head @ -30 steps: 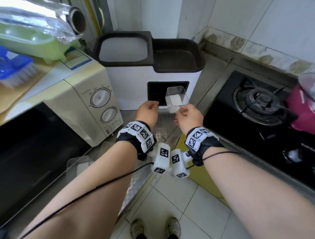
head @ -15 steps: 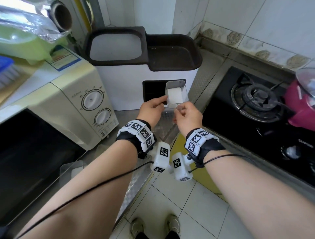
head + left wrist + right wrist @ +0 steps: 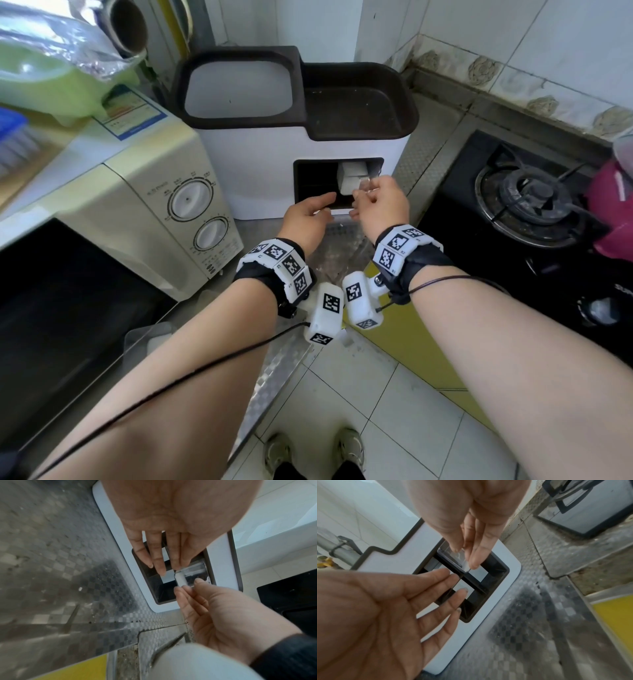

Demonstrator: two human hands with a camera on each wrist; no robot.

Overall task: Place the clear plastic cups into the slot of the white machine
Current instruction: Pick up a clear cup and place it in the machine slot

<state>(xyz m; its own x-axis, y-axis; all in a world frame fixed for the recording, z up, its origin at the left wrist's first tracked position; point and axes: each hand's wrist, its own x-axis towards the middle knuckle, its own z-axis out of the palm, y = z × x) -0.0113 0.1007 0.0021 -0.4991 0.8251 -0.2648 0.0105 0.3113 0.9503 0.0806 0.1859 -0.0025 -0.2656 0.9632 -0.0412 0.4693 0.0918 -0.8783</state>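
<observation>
The white machine [image 3: 260, 164] stands on the steel counter with a dark slot [image 3: 315, 185] in its front. A clear plastic cup [image 3: 352, 178] lies tipped in the right half of the slot, and my right hand [image 3: 380, 198] pinches its near rim. The right wrist view shows the right hand's fingers [image 3: 471, 550] on the cup [image 3: 452, 557]. My left hand [image 3: 313, 210] hovers at the slot's left half with its fingers straight, holding nothing. In the left wrist view the left hand's fingers [image 3: 159, 558] point into the slot beside the cup [image 3: 193, 570].
A cream microwave [image 3: 137, 219] stands left of the machine. A black gas stove [image 3: 527, 202] lies to the right, with a pink vessel [image 3: 613, 212] on it. Another clear cup [image 3: 147, 337] sits on the counter edge at lower left.
The cup went from upright in front of the machine into the right side of the slot. My left hand let go of it and opened; my right hand followed the cup in.
</observation>
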